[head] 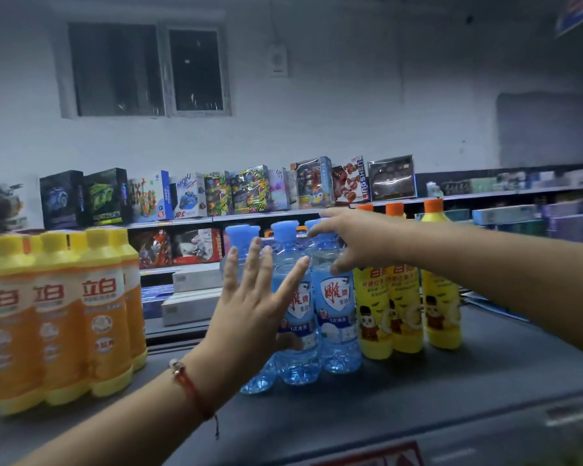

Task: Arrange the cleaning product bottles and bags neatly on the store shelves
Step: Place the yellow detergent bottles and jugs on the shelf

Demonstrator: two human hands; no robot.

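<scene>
On the dark shelf top [418, 391], mid-scene, three clear blue bottles [334, 307] with blue caps stand upright, long axes vertical, between orange bottles [95, 314] at left and yellow bottles [440, 307] at right, the left hand [253, 307] flat-fingered against them, the right hand [347, 237] loosely spread over their caps, gripping nothing.

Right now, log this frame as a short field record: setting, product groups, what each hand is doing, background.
setting: top of a dark store shelf
left group: orange bottles with yellow caps, upright, packed together
middle group: clear blue bottles, upright, blue caps
right group: yellow bottles with orange caps, upright
left hand: open, fingers straight, flat in front of the blue bottles; contact unclear
right hand: fingers spread over the blue bottles' tops
background: toy boxes on far shelving
</scene>
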